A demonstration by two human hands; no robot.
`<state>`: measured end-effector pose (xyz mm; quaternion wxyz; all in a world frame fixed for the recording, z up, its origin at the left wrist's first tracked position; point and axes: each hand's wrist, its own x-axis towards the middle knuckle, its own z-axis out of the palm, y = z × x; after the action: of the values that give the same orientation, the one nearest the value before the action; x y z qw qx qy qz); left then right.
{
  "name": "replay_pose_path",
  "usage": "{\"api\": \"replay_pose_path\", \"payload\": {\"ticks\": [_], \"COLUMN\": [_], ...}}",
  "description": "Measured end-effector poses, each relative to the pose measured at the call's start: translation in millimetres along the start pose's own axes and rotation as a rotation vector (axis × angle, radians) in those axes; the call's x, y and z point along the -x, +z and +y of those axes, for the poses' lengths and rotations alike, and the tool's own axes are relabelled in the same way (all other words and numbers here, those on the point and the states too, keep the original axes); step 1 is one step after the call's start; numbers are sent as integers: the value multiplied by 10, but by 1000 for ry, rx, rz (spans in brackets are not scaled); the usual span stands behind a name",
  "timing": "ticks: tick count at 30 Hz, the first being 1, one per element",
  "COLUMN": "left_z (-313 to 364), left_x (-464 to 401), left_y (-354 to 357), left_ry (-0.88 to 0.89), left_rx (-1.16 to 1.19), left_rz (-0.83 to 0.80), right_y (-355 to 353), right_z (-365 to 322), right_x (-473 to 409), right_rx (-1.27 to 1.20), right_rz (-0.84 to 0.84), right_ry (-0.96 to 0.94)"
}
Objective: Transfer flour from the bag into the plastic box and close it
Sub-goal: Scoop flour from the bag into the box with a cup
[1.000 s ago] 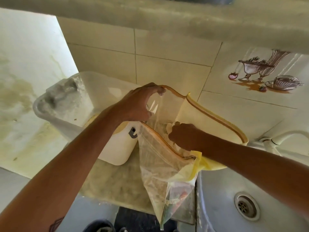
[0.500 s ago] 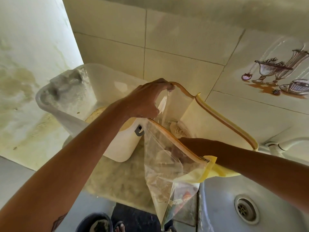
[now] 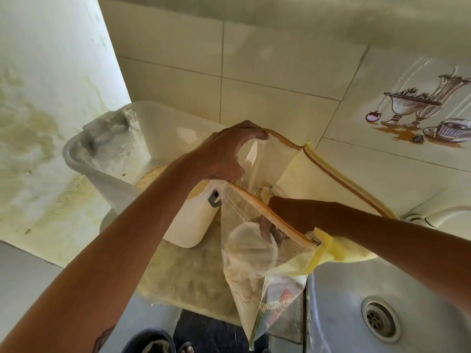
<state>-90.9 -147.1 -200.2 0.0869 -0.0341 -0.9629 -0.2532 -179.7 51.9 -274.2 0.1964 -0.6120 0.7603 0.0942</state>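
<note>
The left hand pinches the rim of the clear bag, holding it open beside the box. The right hand is inside among flour; its grasp cannot be told.

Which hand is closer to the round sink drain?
Right. The right hand is down inside the clear zip bag beside the round sink drain; the left hand pinches its far top edge.

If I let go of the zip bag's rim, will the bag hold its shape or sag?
Likely sag: the bag is thin clear film, creased and hanging off the counter edge. Its mouth looks open only because the left hand pinches the rim up. Flour low inside probably makes it bottom-heavy, so it may slide downward. The right hand is inside it, seen only through the film.
</note>
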Motion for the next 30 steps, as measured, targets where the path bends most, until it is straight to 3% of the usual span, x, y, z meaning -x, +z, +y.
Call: {"api": "replay_pose_path", "payload": {"ticks": [2,7,15,26,30], "left_z": [-3,70,122,9,-212], "left_x": [6,29,62,334,511], "left_y": [-6,-56,-197,-578,-693], "left_ry": [0,-16,-31,-114,-209], "left_rx": [1,-16,142,512,506], "left_rz": [-18,-73,-235,134,306], "right_y": [-176,-429,-550,-864,-1078], "right_z": [-87,-115,-135,-117,-176], "right_x": [152,554,884,1140,1074], "right_rx": [-81,-472,-563,-709,-718], "right_rz": [-28,154,346,556,592], "right_ry": [23,117,202,162,120]}}
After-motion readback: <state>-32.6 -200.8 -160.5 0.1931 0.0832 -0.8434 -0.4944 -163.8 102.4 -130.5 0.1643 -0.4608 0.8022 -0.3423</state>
